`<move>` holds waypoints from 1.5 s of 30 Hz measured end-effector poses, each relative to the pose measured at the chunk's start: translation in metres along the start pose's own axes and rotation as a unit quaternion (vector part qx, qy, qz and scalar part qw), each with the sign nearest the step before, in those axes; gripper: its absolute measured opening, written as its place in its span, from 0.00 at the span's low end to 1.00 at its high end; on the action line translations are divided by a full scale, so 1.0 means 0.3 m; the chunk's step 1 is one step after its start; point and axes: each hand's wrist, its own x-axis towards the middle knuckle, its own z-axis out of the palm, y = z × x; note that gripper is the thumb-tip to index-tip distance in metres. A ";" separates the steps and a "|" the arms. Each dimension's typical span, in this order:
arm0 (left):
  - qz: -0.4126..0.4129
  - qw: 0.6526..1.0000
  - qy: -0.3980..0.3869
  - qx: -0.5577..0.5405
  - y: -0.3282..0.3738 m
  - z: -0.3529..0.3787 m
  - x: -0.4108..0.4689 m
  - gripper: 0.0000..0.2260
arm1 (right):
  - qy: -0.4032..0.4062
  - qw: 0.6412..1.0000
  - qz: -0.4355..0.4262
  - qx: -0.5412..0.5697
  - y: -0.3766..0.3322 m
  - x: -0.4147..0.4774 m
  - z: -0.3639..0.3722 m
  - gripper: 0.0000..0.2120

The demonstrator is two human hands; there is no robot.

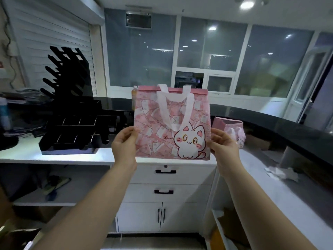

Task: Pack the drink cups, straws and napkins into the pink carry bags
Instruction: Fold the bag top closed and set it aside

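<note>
Above the white counter [72, 156], both hands are holding a flat pink carry bag [158, 123] upright in the air, its cat print facing the camera. The left hand [124, 143] is pinching the bag's left edge, and the right hand [223, 144] is pinching its right edge. Its white handles [187, 112] are hanging down the front. A second pink bag [229, 129] is standing on the counter behind the right hand, near crumpled white paper [281, 173].
</note>
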 end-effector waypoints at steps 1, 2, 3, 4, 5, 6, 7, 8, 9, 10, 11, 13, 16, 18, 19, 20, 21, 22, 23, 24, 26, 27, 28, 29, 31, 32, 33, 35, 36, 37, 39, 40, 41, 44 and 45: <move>0.004 1.000 0.001 0.011 -0.051 0.031 0.045 0.09 | -0.003 1.000 0.008 -0.003 0.034 0.075 -0.009 0.14; 0.006 1.000 0.001 0.017 -0.099 0.068 0.093 0.10 | -0.009 1.000 0.020 -0.011 0.065 0.154 -0.017 0.14; 0.009 1.000 0.003 0.020 -0.143 0.112 0.147 0.10 | -0.018 0.999 0.032 -0.022 0.093 0.240 -0.024 0.14; 0.010 1.000 0.007 0.024 -0.181 0.159 0.200 0.09 | -0.027 0.998 0.042 -0.037 0.115 0.325 -0.027 0.13; 0.012 0.999 0.011 0.032 -0.208 0.211 0.254 0.08 | -0.029 0.997 0.049 -0.050 0.131 0.409 -0.026 0.12; 0.016 0.999 0.013 0.041 -0.228 0.267 0.314 0.08 | -0.027 0.996 0.054 -0.058 0.138 0.500 -0.020 0.12; 0.021 0.998 0.012 0.052 -0.242 0.325 0.378 0.08 | -0.025 0.996 0.056 -0.063 0.141 0.593 -0.011 0.12; 0.026 0.998 0.011 0.063 -0.251 0.382 0.444 0.08 | -0.025 0.996 0.055 -0.066 0.141 0.686 0.001 0.13; 0.033 0.997 0.009 0.073 -0.258 0.435 0.513 0.08 | -0.026 0.996 0.049 -0.070 0.139 0.779 0.017 0.14; 0.041 0.996 0.007 0.081 -0.266 0.480 0.583 0.08 | -0.028 0.996 0.040 -0.074 0.137 0.869 0.036 0.14; 0.047 0.995 0.007 0.086 -0.276 0.518 0.648 0.08 | -0.027 0.996 0.034 -0.077 0.139 0.952 0.056 0.15; 0.058 0.994 0.009 0.092 -0.310 0.570 0.762 0.09 | -0.019 0.997 0.033 -0.072 0.160 1.096 0.092 0.14; 0.064 0.989 0.016 0.133 -0.392 0.603 0.916 0.07 | -0.023 0.996 0.055 -0.064 0.226 1.258 0.141 0.14; 0.069 0.982 0.012 0.175 -0.448 0.618 1.019 0.07 | -0.039 0.995 0.074 -0.054 0.278 1.354 0.169 0.14; 0.072 0.978 0.006 0.193 -0.477 0.626 1.069 0.07 | -0.047 0.994 0.084 -0.049 0.302 1.402 0.184 0.14; 0.076 0.975 0.001 0.208 -0.504 0.634 1.118 0.08 | -0.049 0.993 0.092 -0.048 0.326 1.447 0.197 0.14; 0.077 0.973 -0.006 0.216 -0.533 0.644 1.166 0.08 | -0.047 0.993 0.099 -0.051 0.350 1.492 0.211 0.14; 0.073 0.974 -0.015 0.216 -0.560 0.654 1.216 0.08 | -0.041 0.992 0.103 -0.058 0.373 1.538 0.228 0.14; 0.064 0.975 -0.025 0.210 -0.588 0.662 1.268 0.07 | -0.035 0.991 0.107 -0.067 0.396 1.586 0.248 0.14; 0.054 0.977 -0.034 0.202 -0.616 0.670 1.322 0.06 | -0.031 0.991 0.110 -0.075 0.419 1.636 0.272 0.14; 0.038 0.980 -0.044 0.188 -0.666 0.690 1.439 0.05 | -0.021 0.990 0.105 -0.095 0.451 1.745 0.335 0.13; 0.030 0.981 -0.046 0.185 -0.685 0.702 1.502 0.05 | -0.013 0.989 0.098 -0.109 0.458 1.805 0.374 0.13; 0.024 0.981 -0.049 0.187 -0.702 0.714 1.567 0.05 | -0.003 0.988 0.089 -0.123 0.462 1.867 0.417 0.12; 0.021 0.978 -0.059 0.200 -0.717 0.728 1.633 0.05 | 0.011 0.988 0.078 -0.136 0.465 1.930 0.460 0.10; 0.027 0.966 -0.090 0.241 -0.745 0.755 1.760 0.06 | 0.039 0.985 0.045 -0.162 0.468 2.051 0.546 0.05; 0.036 0.960 -0.101 0.258 -0.760 0.764 1.821 0.07 | 0.049 0.983 0.025 -0.178 0.478 2.110 0.585 0.05; 0.047 0.957 -0.104 0.268 -0.778 0.771 1.878 0.07 | 0.057 0.979 0.008 -0.193 0.496 2.163 0.619 0.06; 0.075 0.954 -0.097 0.273 -0.817 0.779 1.970 0.08 | 0.075 0.976 -0.012 -0.202 0.550 2.246 0.675 0.09; 0.088 0.953 -0.093 0.275 -0.838 0.782 2.004 0.08 | 0.089 0.978 -0.015 -0.190 0.584 2.277 0.696 0.09; 0.098 0.952 -0.089 0.276 -0.861 0.784 2.032 0.09 | 0.105 0.980 -0.010 -0.170 0.621 2.298 0.714 0.09; 0.120 0.950 -0.083 0.277 -0.913 0.780 2.068 0.10 | 0.121 0.984 0.007 -0.132 0.693 2.335 0.740 0.07; 0.129 0.948 -0.082 0.279 -0.942 0.774 2.081 0.10 | 0.114 0.985 0.019 -0.125 0.729 2.358 0.749 0.08; 0.135 0.946 -0.082 0.284 -0.970 0.769 2.091 0.09 | 0.097 0.987 0.035 -0.126 0.763 2.379 0.754 0.10; 0.162 0.925 -0.091 0.332 -1.053 0.744 2.101 0.07 | -0.005 0.986 0.075 -0.146 0.868 2.411 0.762 0.20; 0.174 0.914 -0.099 0.353 -1.081 0.736 2.096 0.08 | -0.042 0.984 0.091 -0.150 0.906 2.407 0.761 0.24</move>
